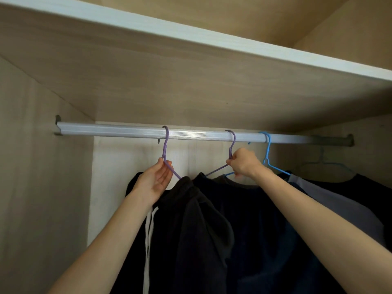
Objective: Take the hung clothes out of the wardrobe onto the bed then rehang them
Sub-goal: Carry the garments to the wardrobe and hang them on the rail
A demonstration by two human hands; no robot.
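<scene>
A silver rail point(127, 130) spans the wardrobe. Three hangers hook over it. The left purple hanger point(165, 145) carries a black hoodie point(191, 219) with white drawstrings; my left hand point(157, 181) pinches this hanger at the base of its neck. The middle purple hanger point(232, 143) carries a dark navy garment point(250, 219); my right hand point(244, 162) grips its neck in a curled fist. A blue hanger point(267, 151) to the right holds a grey garment point(331, 198). Further right hangs a black garment point(373, 187).
A wooden shelf point(191, 49) with a white front edge sits close above the rail. The wardrobe's left wall point(31, 166) and pale back panel point(118, 177) bound the space. The rail's left stretch carries no hangers.
</scene>
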